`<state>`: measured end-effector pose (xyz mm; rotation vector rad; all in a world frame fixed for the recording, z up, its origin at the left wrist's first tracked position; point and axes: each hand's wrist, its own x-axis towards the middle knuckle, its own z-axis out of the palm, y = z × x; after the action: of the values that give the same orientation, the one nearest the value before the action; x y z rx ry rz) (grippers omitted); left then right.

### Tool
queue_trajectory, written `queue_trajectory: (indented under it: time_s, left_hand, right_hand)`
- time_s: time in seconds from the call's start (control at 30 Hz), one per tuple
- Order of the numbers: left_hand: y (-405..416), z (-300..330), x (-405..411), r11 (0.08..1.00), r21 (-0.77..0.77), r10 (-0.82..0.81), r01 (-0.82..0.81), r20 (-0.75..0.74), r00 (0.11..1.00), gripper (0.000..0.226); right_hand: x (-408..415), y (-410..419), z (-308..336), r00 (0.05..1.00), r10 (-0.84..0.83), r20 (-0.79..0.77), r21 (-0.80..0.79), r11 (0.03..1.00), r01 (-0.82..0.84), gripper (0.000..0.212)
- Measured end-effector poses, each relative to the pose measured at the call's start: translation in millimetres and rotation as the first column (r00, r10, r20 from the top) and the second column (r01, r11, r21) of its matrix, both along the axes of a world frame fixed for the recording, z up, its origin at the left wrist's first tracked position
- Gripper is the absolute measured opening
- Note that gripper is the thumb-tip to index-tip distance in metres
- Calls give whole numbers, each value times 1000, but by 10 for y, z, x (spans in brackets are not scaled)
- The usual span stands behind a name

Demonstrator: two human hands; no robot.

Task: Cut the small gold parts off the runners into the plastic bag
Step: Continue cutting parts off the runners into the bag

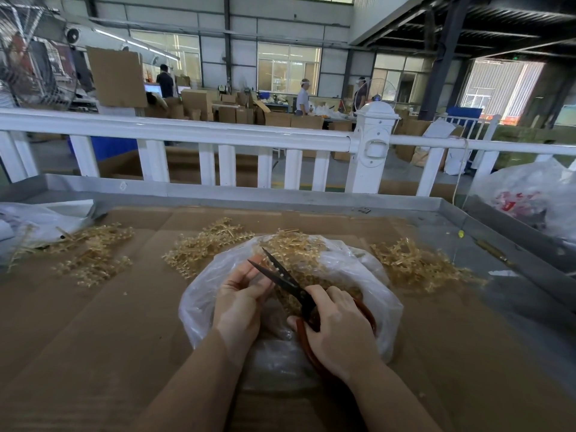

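A gold runner (265, 269) sat pinched in the left hand (241, 299) above the open plastic bag (358, 275) at the desk's near middle, while the right hand (338, 325) gripped red-handled scissors (286, 280), blades parted. The bag already held a heap of gold; uncut piles (417, 263) lay toward the far edge (249, 194), so much work apparently remained.

Runner (265, 265) in left hand (240, 299), perhaps, mostly behind fingers (249, 277).
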<state>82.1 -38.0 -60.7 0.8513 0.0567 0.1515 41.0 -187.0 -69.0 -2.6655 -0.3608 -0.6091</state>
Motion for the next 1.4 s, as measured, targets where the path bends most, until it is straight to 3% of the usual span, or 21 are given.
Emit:
queue_trajectory:
  time_s: [0.27, 0.83, 1.07, 1.23, 1.4]
  left_hand:
    - [-8, -38, 29, 997, 64, 37, -38, 14, 999, 39]
    - [-2, -59, 60, 997, 2, 75, -75, 40, 996, 35]
    - [-5, -60, 46, 993, 98, 62, -68, 60, 996, 35]
    - [-28, -60, 16, 977, 205, 55, -62, 38, 998, 32]
    - [-11, -80, 32, 993, 117, 31, -29, -11, 999, 37]
  right_hand:
    - [-1, 3, 14, 1000, 4, -13, 6, 1000, -4, 53]
    - [-6, 54, 51, 1000, -1, 27, -18, 1000, 1, 52]
    - [-11, 52, 39, 994, -2, 105, -37, 999, 6, 49]
    - [1, 29, 22, 998, 2, 62, -35, 999, 0, 52]
    - [1, 32, 29, 998, 11, 56, -24, 1000, -9, 50]
